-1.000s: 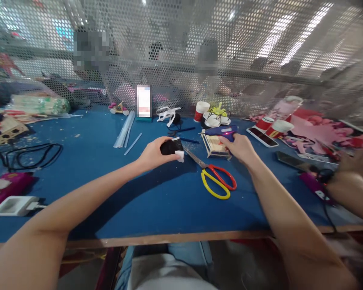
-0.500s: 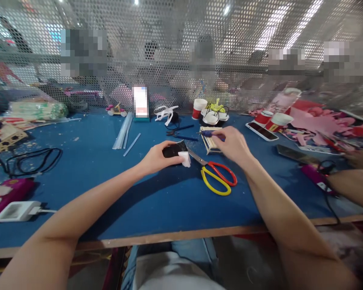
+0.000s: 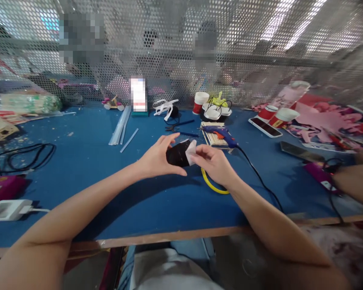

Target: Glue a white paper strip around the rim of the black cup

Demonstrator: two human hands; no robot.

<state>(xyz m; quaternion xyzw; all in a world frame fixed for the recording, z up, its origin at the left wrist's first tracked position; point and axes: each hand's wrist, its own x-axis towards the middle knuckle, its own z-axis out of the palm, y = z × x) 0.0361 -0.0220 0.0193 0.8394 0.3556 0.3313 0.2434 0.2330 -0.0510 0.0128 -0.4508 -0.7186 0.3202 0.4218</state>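
Observation:
My left hand [image 3: 155,159] is spread around a small black piece [image 3: 178,154], thumb below it and forefinger above. Its thumb stands off the piece, and its other fingers are partly hidden. A white, thin, crumpled bit [image 3: 191,152] sticks to the black piece's right end. My right hand [image 3: 213,163] pinches this white bit between thumb and fingers. Under the right hand, only the yellow handle [image 3: 210,184] of the scissors shows. Behind it, a blue glue gun [image 3: 222,135] lies on a small rack of wooden sticks [image 3: 211,139], its black cord running to the right.
Clear glue sticks [image 3: 120,127] lie left of a lit phone [image 3: 138,94]. Pliers [image 3: 181,131] and red-white cups [image 3: 200,104] are further back. Right are phones [image 3: 265,127], pink scraps [image 3: 320,112] and another person's arm [image 3: 355,175]. A power strip [image 3: 7,189] is left.
My right hand has let go of the glue gun on the stick rack and come down to pinch the white bit. My left hand's fingers have spread from the black piece.

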